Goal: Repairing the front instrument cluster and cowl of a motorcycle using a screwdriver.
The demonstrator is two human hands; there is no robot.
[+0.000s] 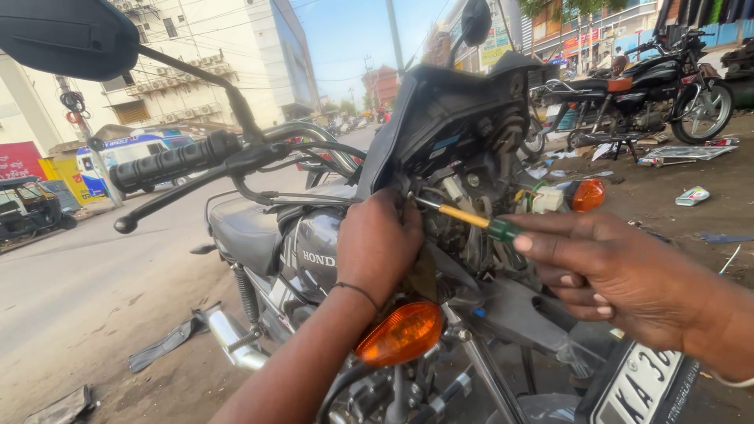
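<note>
One screwdriver (470, 219), yellow-shafted with a green handle, lies nearly level, tip pointing left into the open headlamp housing (463, 133) of the motorcycle between two amber indicators (402, 333). Right hand (620, 275) fingers pinch its handle; left hand (378, 245) is closed around parts beside the tip.

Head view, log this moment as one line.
left hand: gripping headlight housing wiring | right hand: holding screwdriver, tip inside housing | orange indicator below

White number plate (640, 386) lower right; perhaps red signboard (19, 159) far left.
</note>
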